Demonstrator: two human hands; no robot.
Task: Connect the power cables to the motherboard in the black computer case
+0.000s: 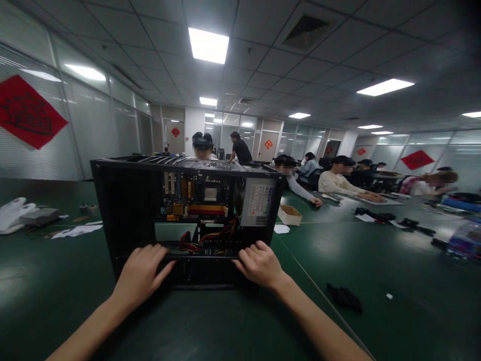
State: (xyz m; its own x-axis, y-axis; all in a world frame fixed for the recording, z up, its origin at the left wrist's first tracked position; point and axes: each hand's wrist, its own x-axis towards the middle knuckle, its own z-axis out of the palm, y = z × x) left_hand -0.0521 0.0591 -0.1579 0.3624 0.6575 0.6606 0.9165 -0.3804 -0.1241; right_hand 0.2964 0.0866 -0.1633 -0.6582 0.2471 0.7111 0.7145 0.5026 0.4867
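Observation:
A black computer case [128, 200] with its side open faces me on the green table. Inside it I see a motherboard [225, 181], a grey power supply [261, 203] with a label, and red, yellow and black cables [216, 234]. My left hand [143, 273] grips the case's lower bar at the left, fingers over it and thumb along it. Farther right on the same bar, my right hand [261, 263] is closed with its fingers curled. Parts of the fingertips of both hands are hidden behind the bar.
The green table [311, 265] stretches to both sides. A small open box [290, 215] stands behind the case at right. A black cloth-like item [343, 297] lies front right. A white plastic bag [17, 213] and grey block [39, 216] are at left. Several people sit beyond.

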